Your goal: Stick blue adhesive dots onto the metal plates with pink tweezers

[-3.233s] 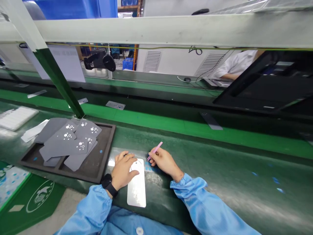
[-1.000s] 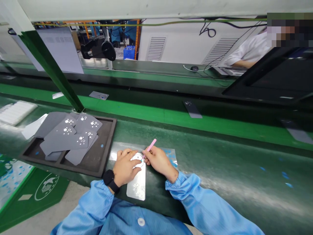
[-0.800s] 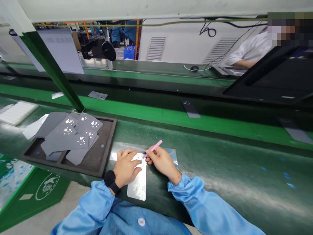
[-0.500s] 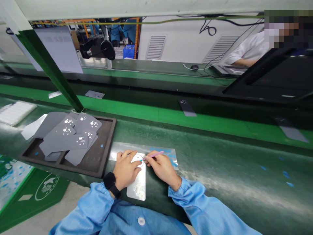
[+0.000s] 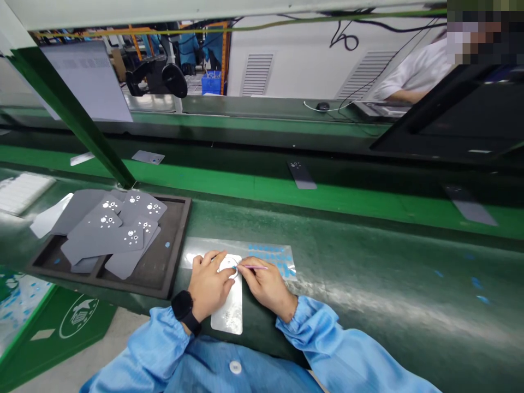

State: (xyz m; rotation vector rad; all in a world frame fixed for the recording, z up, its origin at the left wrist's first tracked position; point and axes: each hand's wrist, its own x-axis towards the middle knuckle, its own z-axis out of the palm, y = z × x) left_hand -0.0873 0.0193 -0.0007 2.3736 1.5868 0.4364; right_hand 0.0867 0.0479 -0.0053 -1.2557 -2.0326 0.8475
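Silver plate (image 5: pixel 227 322) held flat on green bench (image 5: pixel 368 256) under left hand (image 5: pixel 208 285), hand wide, fingers spread, no grip. Right hand (image 5: pixel 267 285) narrow, closed on pink tweezers (image 5: pixel 257 267), tip at white ring (image 5: pixel 229 266) on plate. Many blue dots (image 5: pixel 270 254) left in rows on clear sheet (image 5: pixel 282 267) under plate. About 6 gray plates (image 5: pixel 106 232) piled in tray (image 5: pixel 180 234), tray edge close at left of sheet. Long bench stretch at right of hands, with room for moving.
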